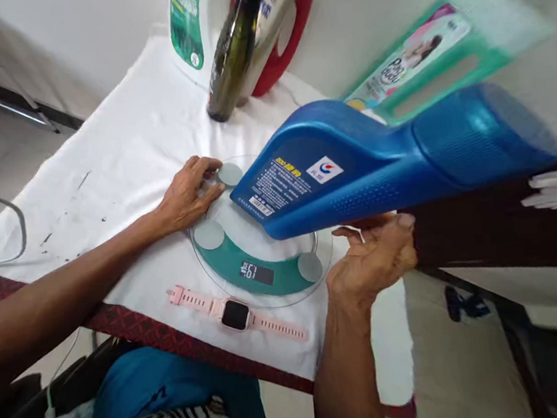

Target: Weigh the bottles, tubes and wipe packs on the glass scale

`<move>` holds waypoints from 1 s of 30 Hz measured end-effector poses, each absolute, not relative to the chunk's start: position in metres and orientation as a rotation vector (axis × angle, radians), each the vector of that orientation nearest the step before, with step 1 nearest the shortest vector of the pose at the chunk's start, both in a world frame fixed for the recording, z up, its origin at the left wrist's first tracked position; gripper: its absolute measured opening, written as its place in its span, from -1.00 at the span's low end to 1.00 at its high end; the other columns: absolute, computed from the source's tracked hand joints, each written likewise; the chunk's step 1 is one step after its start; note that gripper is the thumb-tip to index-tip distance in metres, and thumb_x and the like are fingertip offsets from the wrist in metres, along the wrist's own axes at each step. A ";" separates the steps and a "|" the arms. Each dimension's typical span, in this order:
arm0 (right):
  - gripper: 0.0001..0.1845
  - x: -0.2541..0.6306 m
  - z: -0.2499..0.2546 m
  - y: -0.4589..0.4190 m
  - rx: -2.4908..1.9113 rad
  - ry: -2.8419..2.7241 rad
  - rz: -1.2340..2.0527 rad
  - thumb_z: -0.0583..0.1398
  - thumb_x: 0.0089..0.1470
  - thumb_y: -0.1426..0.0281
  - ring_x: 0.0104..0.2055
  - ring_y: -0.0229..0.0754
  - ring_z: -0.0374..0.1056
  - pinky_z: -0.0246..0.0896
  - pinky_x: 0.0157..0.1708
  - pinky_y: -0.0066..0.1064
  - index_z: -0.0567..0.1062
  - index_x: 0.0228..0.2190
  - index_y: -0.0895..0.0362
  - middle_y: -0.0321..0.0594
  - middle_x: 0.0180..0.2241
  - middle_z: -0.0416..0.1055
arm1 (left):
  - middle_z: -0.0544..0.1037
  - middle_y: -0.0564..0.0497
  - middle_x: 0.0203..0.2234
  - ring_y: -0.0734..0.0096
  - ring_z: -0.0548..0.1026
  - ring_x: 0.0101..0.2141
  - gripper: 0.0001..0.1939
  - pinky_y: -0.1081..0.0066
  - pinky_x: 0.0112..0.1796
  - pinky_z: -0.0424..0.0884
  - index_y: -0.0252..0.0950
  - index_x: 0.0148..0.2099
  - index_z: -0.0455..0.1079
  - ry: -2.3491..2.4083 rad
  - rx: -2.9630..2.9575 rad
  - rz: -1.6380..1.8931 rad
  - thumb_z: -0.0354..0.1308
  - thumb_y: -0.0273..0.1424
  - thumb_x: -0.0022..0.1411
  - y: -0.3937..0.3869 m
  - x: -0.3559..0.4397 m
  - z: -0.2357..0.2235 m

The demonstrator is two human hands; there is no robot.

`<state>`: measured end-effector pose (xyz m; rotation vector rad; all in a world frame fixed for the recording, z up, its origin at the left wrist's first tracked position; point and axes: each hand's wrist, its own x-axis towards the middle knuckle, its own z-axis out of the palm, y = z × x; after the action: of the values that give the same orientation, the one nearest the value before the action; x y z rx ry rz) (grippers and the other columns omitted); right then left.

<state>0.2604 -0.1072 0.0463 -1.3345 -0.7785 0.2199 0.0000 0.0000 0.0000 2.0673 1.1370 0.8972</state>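
A round glass bathroom scale (225, 272) with a teal band and grey pads lies on the white cloth. Its small display is lit, but I cannot read the figure surely. A blue plastic bottle (335, 176) with a blue cap and a dark label stands on the scale. My left hand (189, 195) touches the scale's left edge, thumb and fingers apart. Beside the scale's right edge, my right hand (372, 259) is turned palm up with fingers loosely bent; the bottle hides part of them. A pink-strapped smartwatch (235, 315) lies flat in front of the scale.
At the back stand a dark glass bottle (235, 53), a white jug with a green label (190, 24) and a red-and-white container (283, 34). A green-handled bottle (413, 66) is behind the blue one. A cable (21, 225) reaches the table's left side. Footwear (465, 302) lies on the floor.
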 end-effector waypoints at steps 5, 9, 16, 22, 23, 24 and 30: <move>-0.50 0.261 0.051 -0.105 -1.284 -0.901 0.290 0.16 0.19 -0.13 -0.15 -0.07 0.49 0.45 -0.15 -0.16 0.53 -0.31 0.04 -0.24 -0.30 0.46 | 0.51 -0.15 0.01 0.19 0.56 -0.08 -0.66 0.07 0.00 0.56 -0.25 0.17 0.38 1.150 2.007 0.931 0.14 -0.26 0.42 -0.004 0.001 -0.001; -0.46 0.254 0.074 -0.096 -1.124 -1.078 0.352 0.24 0.13 -0.11 0.20 0.13 0.43 0.39 0.17 0.12 0.60 -0.15 0.07 -0.12 -0.06 0.54 | 0.50 -0.17 -0.01 0.18 0.57 -0.11 -0.65 0.05 0.00 0.56 -0.26 0.18 0.37 1.108 1.981 0.973 0.12 -0.25 0.44 -0.006 0.003 -0.002; -0.50 0.220 0.104 -0.090 -1.248 -1.092 0.288 0.44 0.00 0.22 0.24 0.23 0.44 0.32 0.27 0.33 0.61 -0.03 0.14 -0.09 0.01 0.58 | 0.49 -0.15 0.02 0.20 0.59 -0.12 -0.66 0.05 -0.01 0.57 -0.22 0.20 0.34 1.082 1.923 0.987 0.10 -0.25 0.46 -0.009 0.002 -0.002; -0.56 0.197 0.118 -0.067 -1.266 -1.076 0.214 0.42 0.06 0.23 0.07 0.21 0.57 0.45 0.20 0.34 0.63 -0.01 0.05 -0.19 -0.08 0.60 | 0.46 -0.15 0.03 0.27 0.58 -0.19 -0.66 0.05 -0.03 0.58 -0.23 0.22 0.31 1.047 1.880 1.013 0.10 -0.26 0.49 -0.011 0.005 -0.004; -0.58 0.193 0.122 -0.058 -1.243 -1.099 0.200 0.43 0.06 0.24 0.07 0.22 0.57 0.46 0.20 0.33 0.64 -0.03 0.02 -0.21 -0.08 0.60 | 0.45 -0.14 0.03 0.28 0.58 -0.20 -0.66 0.05 -0.03 0.58 -0.23 0.22 0.30 1.041 1.867 1.015 0.10 -0.28 0.48 -0.012 0.005 -0.004; -0.60 0.188 0.125 -0.049 -1.212 -1.123 0.186 0.43 0.05 0.24 0.08 0.22 0.57 0.46 0.21 0.31 0.64 -0.04 -0.02 -0.22 -0.07 0.60 | 0.44 -0.14 0.03 0.29 0.58 -0.21 -0.66 0.06 -0.03 0.58 -0.23 0.22 0.30 1.033 1.856 1.017 0.10 -0.30 0.48 -0.012 0.005 -0.004; -0.47 0.145 0.126 0.033 -1.120 -1.195 0.271 0.44 0.01 0.13 0.09 0.17 0.56 0.51 0.16 0.21 0.53 -0.04 0.09 -0.15 -0.04 0.55 | 0.43 -0.13 -0.01 0.28 0.53 -0.18 -0.66 0.12 -0.04 0.57 -0.25 0.22 0.28 1.038 1.836 1.012 0.10 -0.36 0.45 -0.014 0.005 0.000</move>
<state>0.1448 0.0332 0.1261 -1.1203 -1.1954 0.2708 0.0051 -0.0142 -0.0004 1.8359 1.0378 1.0121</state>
